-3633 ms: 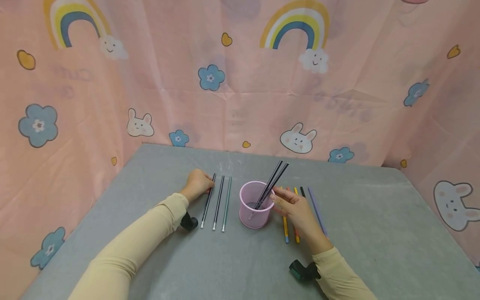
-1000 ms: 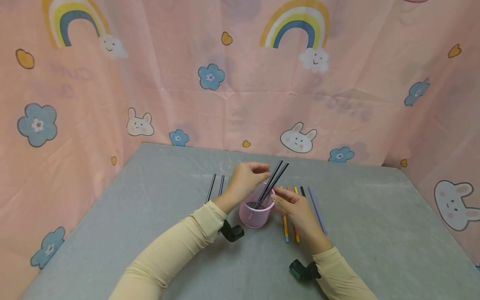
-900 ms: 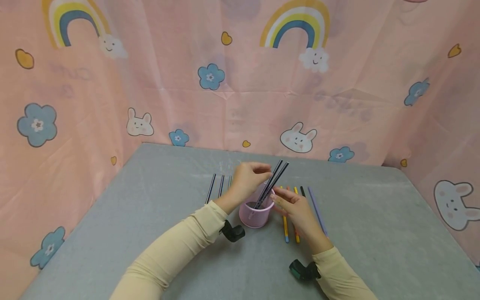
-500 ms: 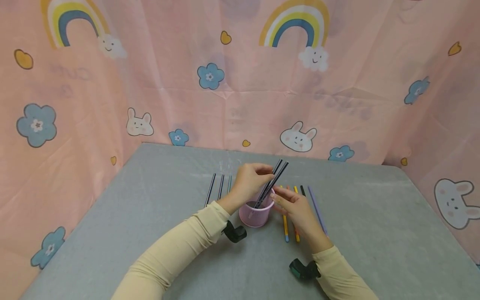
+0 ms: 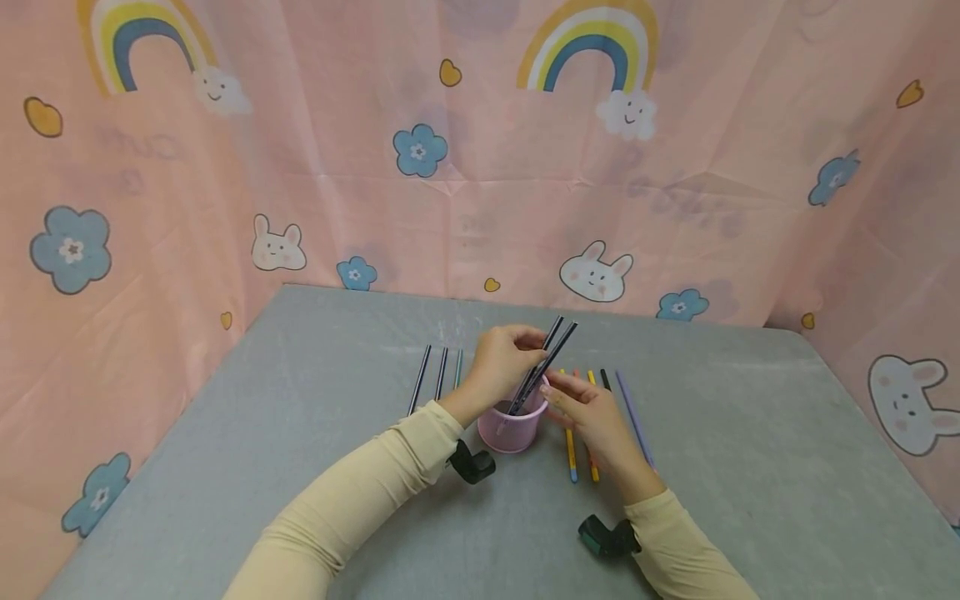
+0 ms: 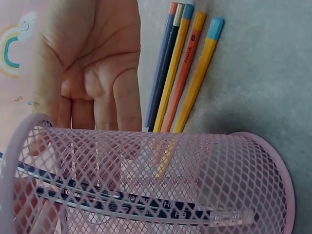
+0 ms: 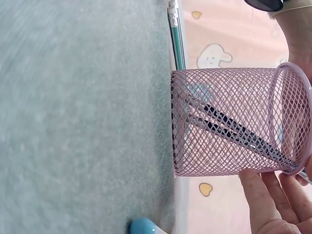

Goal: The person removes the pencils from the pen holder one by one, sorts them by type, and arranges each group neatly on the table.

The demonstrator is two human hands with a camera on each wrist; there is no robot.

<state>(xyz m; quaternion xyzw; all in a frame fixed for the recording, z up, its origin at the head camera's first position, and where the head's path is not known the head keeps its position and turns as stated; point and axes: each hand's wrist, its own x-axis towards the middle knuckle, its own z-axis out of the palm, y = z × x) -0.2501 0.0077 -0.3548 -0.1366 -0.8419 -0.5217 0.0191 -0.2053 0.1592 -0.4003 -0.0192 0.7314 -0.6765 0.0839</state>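
A pink mesh pencil cup (image 5: 508,435) stands upright on the grey table. Two dark striped pencils (image 5: 567,336) lean inside it, erasers down, tops sticking out over the right rim. My left hand (image 5: 497,360) is over the cup's far left rim, thumb and fingertips pinching the upper part of one of these pencils. With thumb and fingers at the rim and side, my right hand (image 5: 596,417) holds the cup from the right. In the left wrist view the right palm (image 6: 97,58) faces the camera, its fingers partly hidden behind the mesh.
Left of the cup lie two dark pencils (image 5: 419,379) and a teal pencil (image 5: 458,367), lower parts hidden by the left arm. Several pencils, including orange (image 6: 187,70), yellow (image 6: 200,78) and purple (image 5: 634,417), lie under and beside the right hand. A patterned pink curtain (image 5: 480,208) hangs behind.
My left hand has come from the leftmost loose pencil across to the cup and its fingers have closed on a leaning pencil, whose top has tilted slightly left. My right hand stays put.
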